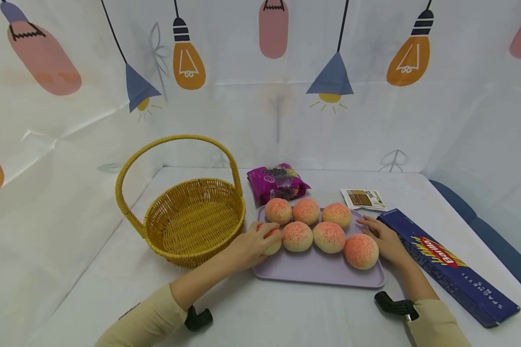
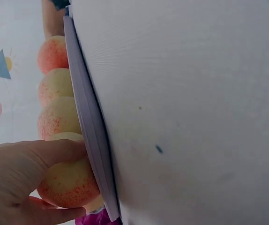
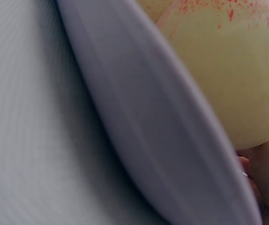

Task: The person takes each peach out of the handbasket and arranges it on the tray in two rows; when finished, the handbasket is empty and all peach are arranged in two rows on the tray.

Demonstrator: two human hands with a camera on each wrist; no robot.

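A lilac tray (image 1: 317, 275) lies on the white table and bears several round peaches (image 1: 329, 236), pale yellow with red speckles. At its left end my left hand (image 1: 251, 246) grips one peach (image 2: 69, 186) from above, thumb on one side and fingers on the other, as the left wrist view shows. My right hand (image 1: 387, 242) rests by the tray's right edge with loosely extended fingers, close to the rightmost peach (image 1: 361, 251). In the right wrist view that hand is mostly hidden behind the tray rim (image 3: 172, 112) and the peach.
Left of the tray stands a yellow wicker basket (image 1: 195, 221) with a tall handle. Behind the tray lies a purple packet (image 1: 275, 182); a small white-and-brown sachet (image 1: 363, 199) sits at the back right. A blue spaghetti box (image 1: 451, 270) lies along the right side.
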